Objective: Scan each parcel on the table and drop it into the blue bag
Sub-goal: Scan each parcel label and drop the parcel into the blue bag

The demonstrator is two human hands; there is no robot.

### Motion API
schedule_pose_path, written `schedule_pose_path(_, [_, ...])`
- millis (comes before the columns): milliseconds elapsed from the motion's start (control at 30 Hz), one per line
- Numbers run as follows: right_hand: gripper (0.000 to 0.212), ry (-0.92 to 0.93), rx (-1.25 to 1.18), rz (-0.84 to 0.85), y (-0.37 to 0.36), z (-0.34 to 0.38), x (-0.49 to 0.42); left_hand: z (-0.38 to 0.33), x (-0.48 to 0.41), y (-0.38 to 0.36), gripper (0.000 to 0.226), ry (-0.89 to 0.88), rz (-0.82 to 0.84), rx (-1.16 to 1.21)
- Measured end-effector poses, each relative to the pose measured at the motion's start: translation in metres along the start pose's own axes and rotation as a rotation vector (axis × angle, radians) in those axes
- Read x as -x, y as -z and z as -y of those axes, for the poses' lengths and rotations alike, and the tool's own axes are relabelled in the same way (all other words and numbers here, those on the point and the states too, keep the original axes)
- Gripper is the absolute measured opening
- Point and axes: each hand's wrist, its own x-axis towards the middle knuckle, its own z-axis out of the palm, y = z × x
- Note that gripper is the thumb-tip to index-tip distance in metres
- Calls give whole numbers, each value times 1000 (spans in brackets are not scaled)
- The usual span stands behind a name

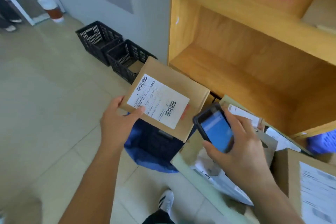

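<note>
A cardboard box [181, 85] is held in the air by the left hand [116, 125], with the thumb pressed on its white label [158, 100] and the other fingers [120, 99] curled round its near edge. The box is kept label-up directly above the open blue bag [131, 143], which stands on the floor beside the tabletop [183, 164]. A handheld scanner [214, 129] with a lit blue screen is gripped by the right hand [243, 145], whose fingers [234, 120] are wrapped round its sides; it is held just beside the box. More parcels [294, 172] are left lying on the tabletop. Two black crates [98, 40] are seen against the wall, next to a wooden shelf [254, 60].
</note>
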Motion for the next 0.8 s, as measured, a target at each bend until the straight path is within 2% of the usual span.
schedule_pose_path(133, [93,26,39,61,-35,13,-25,45,-17,-1,52,112,-35,-53])
schedule_pose_path(367, [93,-9,56,108,-71,22,-49,85,-39,-16,53,219,38,-109])
schedule_pose_path(567, [91,-81,44,84,-70,13,-45,94,-54,-51,67,279,124,-86])
schedule_pose_path(667, [90,-114,40,58,-61,5,-40,126,-64,-63,79,334,91,-85])
schedule_pose_path(800, [89,-174,21,23,-47,-11,-29,135,-54,-68,72,332,66,-96])
